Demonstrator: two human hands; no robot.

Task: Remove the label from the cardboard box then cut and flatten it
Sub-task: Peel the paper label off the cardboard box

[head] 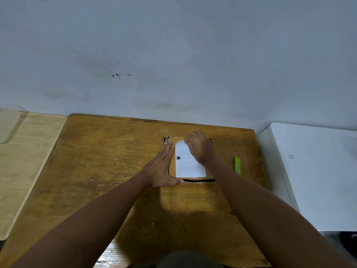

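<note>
- The box (pixel 172 169) is lying on the brown table (pixel 108 161), near its far edge by the wall (pixel 173 55).
- The left hand (pixel 161 167) is pressing flat, fingers straight, on the box's left side.
- The right hand (pixel 199 147) is pinching the label's (pixel 188 163) curled top corner.
- A yellow cutter (pixel 237 165) is lying just right of the box.

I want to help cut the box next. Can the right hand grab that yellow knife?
Probably yes: the yellow-green utility knife lies uncovered on the wooden table just beside the right hand, which first must release the white paper label.
</note>
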